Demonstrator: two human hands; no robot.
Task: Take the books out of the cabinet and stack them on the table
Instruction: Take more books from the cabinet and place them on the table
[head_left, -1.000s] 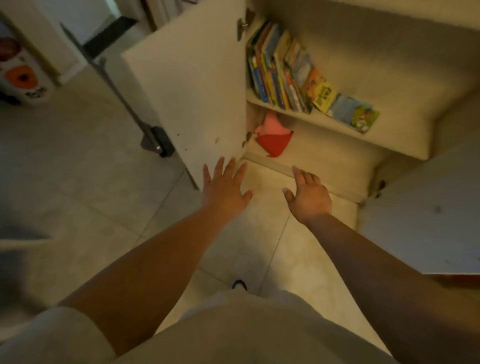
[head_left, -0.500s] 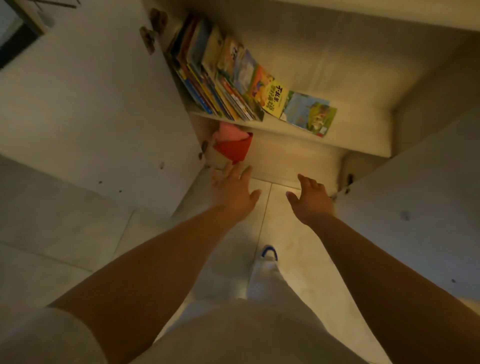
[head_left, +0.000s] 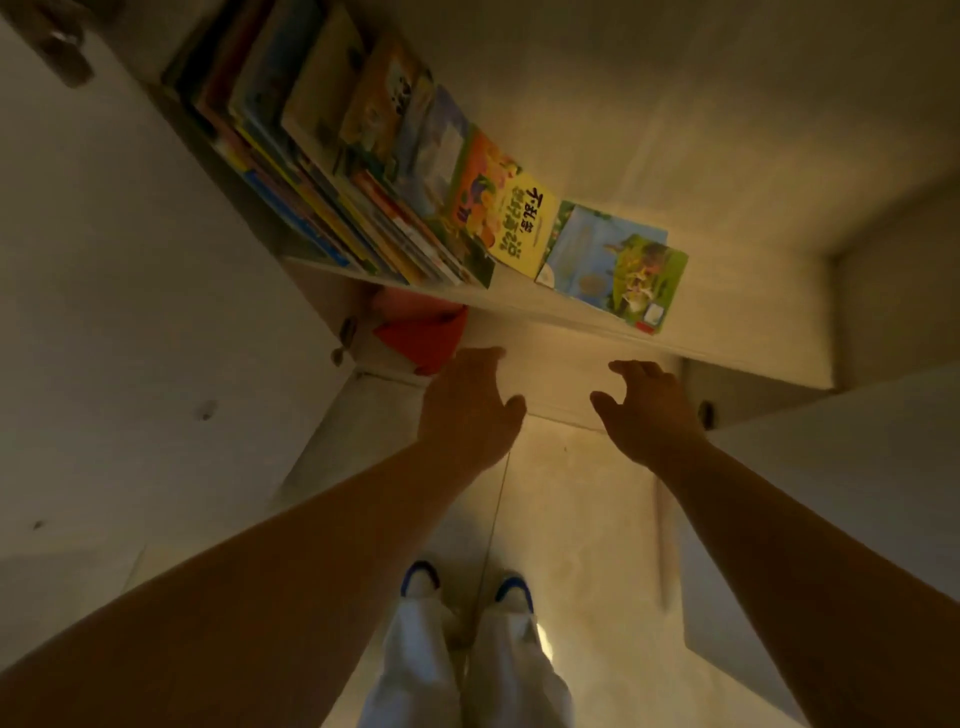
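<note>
Books (head_left: 363, 171) lean in a row on the upper cabinet shelf (head_left: 587, 317), above both hands. Left hand (head_left: 470, 410) and right hand (head_left: 649, 410) reach below it, fingers loosely spread, holding nothing.

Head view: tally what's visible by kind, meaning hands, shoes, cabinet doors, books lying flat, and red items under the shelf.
Hands: 2, left hand and right hand, both empty
Shoes: 2, left shoe, right shoe
Open cabinet doors: 2, left door, right door
Flat book: 1
Red item: 1
Total: 8
The leaning books are too packed to count.
</note>
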